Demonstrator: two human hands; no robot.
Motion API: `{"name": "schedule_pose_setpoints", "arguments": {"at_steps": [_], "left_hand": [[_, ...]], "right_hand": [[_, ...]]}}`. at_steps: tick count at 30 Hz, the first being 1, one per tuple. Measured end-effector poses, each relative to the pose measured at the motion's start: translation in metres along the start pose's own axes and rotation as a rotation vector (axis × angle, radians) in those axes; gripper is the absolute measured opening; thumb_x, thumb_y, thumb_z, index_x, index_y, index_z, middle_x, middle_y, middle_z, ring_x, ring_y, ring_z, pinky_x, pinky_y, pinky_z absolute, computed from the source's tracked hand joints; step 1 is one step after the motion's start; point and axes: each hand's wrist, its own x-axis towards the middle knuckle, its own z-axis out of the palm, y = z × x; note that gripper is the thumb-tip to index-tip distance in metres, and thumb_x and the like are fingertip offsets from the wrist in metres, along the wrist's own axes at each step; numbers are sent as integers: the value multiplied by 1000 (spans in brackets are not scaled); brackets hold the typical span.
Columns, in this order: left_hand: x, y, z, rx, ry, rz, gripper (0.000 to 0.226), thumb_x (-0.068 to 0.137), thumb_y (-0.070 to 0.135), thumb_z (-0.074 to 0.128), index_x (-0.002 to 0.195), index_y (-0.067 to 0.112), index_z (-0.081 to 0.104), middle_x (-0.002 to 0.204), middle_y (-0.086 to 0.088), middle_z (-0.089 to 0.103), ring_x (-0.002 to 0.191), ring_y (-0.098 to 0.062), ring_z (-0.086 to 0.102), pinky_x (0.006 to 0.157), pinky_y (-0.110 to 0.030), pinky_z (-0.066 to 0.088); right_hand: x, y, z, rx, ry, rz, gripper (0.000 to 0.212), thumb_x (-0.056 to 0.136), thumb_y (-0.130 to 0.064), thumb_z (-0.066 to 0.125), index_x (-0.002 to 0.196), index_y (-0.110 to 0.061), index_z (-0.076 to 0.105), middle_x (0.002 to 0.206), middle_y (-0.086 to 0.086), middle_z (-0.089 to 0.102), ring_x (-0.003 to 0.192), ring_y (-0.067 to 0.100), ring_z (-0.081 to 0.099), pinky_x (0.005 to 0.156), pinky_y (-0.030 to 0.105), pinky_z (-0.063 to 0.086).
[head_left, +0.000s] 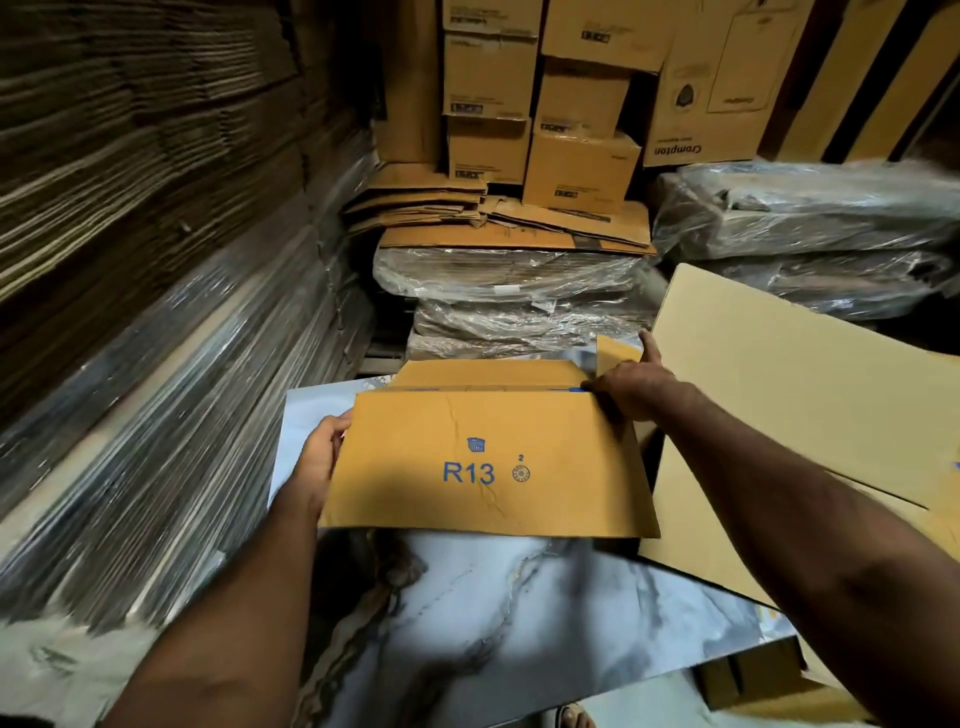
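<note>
Fingers of left hand hidden behind flat carton, left edge; right hand partly covered at its upper right corner. Print on stacked boxes at top unreadable. Blurred sheet stacks at left. Bottom edge cuts off sandalled foot

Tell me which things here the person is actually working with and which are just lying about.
In hand: R13 box, gripped by the left hand and right hand.
Lying about: marbled board beneath, plain sheet, stacked boxes, wrapped bundles, cardboard stacks on the left.
</note>
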Motion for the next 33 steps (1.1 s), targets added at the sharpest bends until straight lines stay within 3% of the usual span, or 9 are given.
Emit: {"name": "schedule_pose_setpoints", "arguments": {"at_steps": [4, 7, 10, 14, 16, 20, 27, 30, 33], "left_hand": [[-1, 4, 3, 213, -110, -15, 27, 103, 33, 42, 100, 21, 67, 74, 5, 70, 79, -14, 56, 73, -27, 42], [-1, 10, 13, 371, -174, -16, 43, 99, 51, 47, 120, 18, 65, 105, -2, 74, 94, -16, 68, 79, -28, 49], [0, 13, 21, 391, -197, -87, 35, 100, 40, 52, 114, 11, 66, 104, -9, 74, 83, -17, 73, 66, -26, 57], [17, -4, 23, 509, -199, -174, 38, 92, 24, 60, 125, 6, 60, 108, -16, 67, 94, -32, 57, 78, -39, 45], [26, -14, 27, 503, -179, -212, 44, 85, 21, 58, 127, 7, 57, 103, -17, 64, 91, -32, 51, 70, -38, 39], [-1, -1, 53, 357, -92, -120, 18, 100, 5, 44, 111, 6, 59, 92, -13, 68, 74, -27, 64, 59, -31, 52], [3, 12, 84, 91, -1, 7, 22, 98, -1, 44, 116, -2, 56, 95, -21, 66, 75, -28, 63, 65, -33, 52], [5, 1, 107, 17, 81, 42, 31, 87, -2, 48, 117, -6, 57, 107, -29, 66, 79, -32, 66, 70, -38, 55], [-5, -11, 136, 0, 27, 23, 34, 87, 0, 47, 120, 2, 57, 108, -21, 69, 82, -28, 68, 65, -38, 57]], "right_hand": [[0, -2, -1, -77, -80, 19, 40, 106, -37, 30, 141, -35, 49, 130, 0, 61, 137, 22, 43, 115, 59, -19], [8, -6, 11, -119, -24, 58, 34, 100, -35, 48, 132, -30, 57, 120, 0, 65, 122, 25, 55, 113, 65, -13], [10, -12, 16, -84, 10, 60, 36, 100, -23, 47, 133, -31, 56, 132, 3, 60, 126, 26, 53, 117, 63, 4], [4, -32, -3, -6, 75, -30, 58, 98, -3, 40, 148, -31, 41, 150, 4, 45, 134, 27, 45, 109, 45, 34], [2, -40, -8, 37, 112, -48, 59, 97, -3, 42, 149, -31, 39, 150, 2, 45, 134, 26, 44, 106, 44, 37], [1, -46, -7, 107, 136, -65, 51, 100, -11, 45, 146, -33, 43, 147, -1, 48, 131, 24, 47, 101, 43, 41], [-2, -57, -12, 187, 211, -127, 45, 99, -15, 44, 142, -29, 49, 139, 1, 54, 124, 25, 53, 89, 40, 48], [-8, -67, -25, 480, 203, -207, 38, 105, -36, 37, 130, -16, 58, 127, 10, 62, 119, 31, 56, 89, 36, 45], [-26, -82, -45, 859, -50, -157, 80, 93, -75, 21, 125, -13, 60, 122, 9, 62, 111, 28, 59, 93, 41, 51]]}}
